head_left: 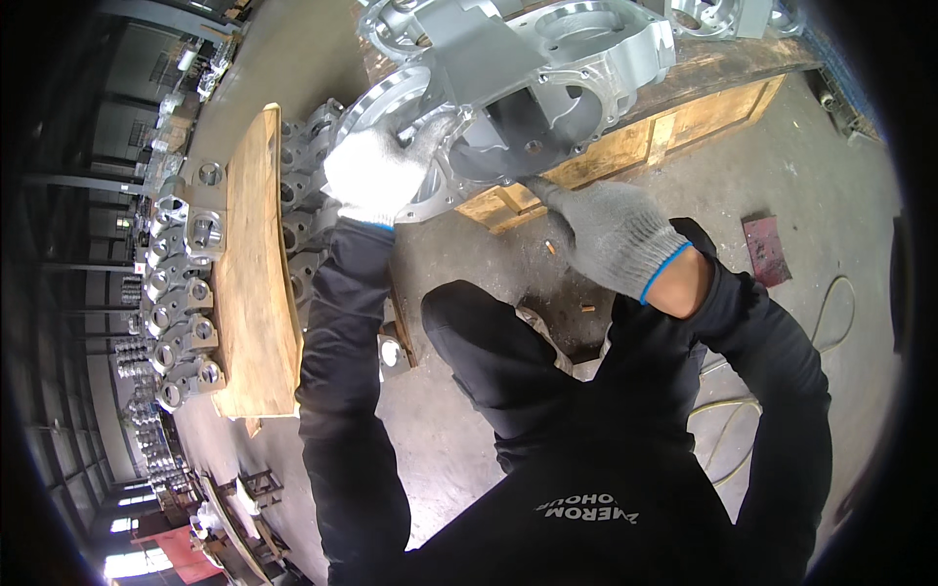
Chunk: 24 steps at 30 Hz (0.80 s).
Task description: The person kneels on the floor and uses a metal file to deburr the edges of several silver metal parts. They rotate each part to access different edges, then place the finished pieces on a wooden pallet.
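A large silver-grey cast metal housing (586, 83) with round bores and bolt holes lies on a wooden crate at the top of the view. My left hand (376, 171), in a pale knitted glove, grips the housing's left flange, its thumb across the metal near a round opening. My right hand (616, 230), gloved in grey with a blue cuff, is at the housing's near lower edge. Its fingers are bent together, one reaching to the edge; the tips are dark and partly hidden, so anything small in them cannot be made out.
The wooden crate (674, 132) stands beneath the housing. More castings (181, 332) line the left, beside an upright wooden board (256, 283). A reddish flat piece (766, 250) and a pale hose (728, 444) lie on the concrete floor at right. Small orange bits (587, 309) lie near my feet.
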Motion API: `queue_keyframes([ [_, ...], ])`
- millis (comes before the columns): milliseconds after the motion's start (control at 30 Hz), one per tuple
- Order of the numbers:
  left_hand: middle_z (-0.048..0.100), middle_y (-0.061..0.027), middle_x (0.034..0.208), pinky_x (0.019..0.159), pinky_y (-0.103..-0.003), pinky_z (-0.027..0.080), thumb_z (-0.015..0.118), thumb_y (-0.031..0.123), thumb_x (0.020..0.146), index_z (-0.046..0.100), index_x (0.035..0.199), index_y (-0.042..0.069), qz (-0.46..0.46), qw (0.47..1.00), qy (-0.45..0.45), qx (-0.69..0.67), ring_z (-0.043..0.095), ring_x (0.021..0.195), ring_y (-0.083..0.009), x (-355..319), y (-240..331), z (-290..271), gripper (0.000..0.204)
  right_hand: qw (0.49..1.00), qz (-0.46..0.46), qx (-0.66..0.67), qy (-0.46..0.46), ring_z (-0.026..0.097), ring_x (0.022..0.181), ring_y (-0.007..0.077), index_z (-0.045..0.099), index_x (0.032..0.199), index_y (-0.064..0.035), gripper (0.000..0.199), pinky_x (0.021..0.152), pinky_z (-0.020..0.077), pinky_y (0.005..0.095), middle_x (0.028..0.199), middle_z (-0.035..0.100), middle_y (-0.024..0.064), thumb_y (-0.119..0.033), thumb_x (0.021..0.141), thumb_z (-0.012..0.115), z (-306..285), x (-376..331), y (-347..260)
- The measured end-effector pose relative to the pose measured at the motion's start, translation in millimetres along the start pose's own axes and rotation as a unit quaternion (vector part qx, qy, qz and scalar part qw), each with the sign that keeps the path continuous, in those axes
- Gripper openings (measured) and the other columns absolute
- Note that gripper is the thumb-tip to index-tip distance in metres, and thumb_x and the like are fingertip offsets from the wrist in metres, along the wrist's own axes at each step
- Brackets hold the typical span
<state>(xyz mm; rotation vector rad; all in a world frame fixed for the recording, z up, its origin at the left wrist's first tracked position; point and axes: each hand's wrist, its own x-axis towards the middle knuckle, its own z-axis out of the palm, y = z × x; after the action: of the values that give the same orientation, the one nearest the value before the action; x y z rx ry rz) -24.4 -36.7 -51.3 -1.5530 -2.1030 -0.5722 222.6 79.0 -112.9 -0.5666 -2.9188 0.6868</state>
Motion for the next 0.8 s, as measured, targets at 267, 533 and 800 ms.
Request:
queue_keyframes([
  [267,0.072,-0.0092,0.066,0.057,-0.034,0.057,0.072,0.064,0.088,0.077,0.119,0.010,-0.048,0.998,-0.034,0.027,0.070,0.055,-0.0222,1,3,-1,0.062,0.994,-0.062,0.066,0.061,0.071,0.079,0.0388,0.071,0.120,-0.0080,0.031,0.074,0.0567,0.0493,0.083,0.071,0.0197,-0.016,0.093,0.056,-16,14,9],
  [533,0.077,-0.0106,0.082,0.066,-0.031,0.059,0.081,0.055,0.084,0.077,0.117,0.006,-0.042,0.998,-0.039,0.006,0.074,0.067,-0.0216,1,11,-10,0.059,0.985,-0.141,0.055,0.081,0.070,0.076,0.0391,0.071,0.112,-0.0021,0.027,0.071,0.0553,0.0494,0.079,0.068,0.0230,-0.014,0.096,0.053,-15,47,13],
  [800,0.079,-0.0129,0.100,0.080,-0.033,0.060,0.081,0.051,0.084,0.076,0.120,0.006,-0.013,0.998,-0.026,-0.047,0.077,0.090,-0.0268,5,11,-11,0.057,0.984,-0.121,0.108,0.076,0.070,0.075,0.0395,0.068,0.123,-0.0008,0.033,0.071,0.0544,0.0493,0.086,0.069,0.0248,-0.018,0.098,0.056,-3,49,16],
])
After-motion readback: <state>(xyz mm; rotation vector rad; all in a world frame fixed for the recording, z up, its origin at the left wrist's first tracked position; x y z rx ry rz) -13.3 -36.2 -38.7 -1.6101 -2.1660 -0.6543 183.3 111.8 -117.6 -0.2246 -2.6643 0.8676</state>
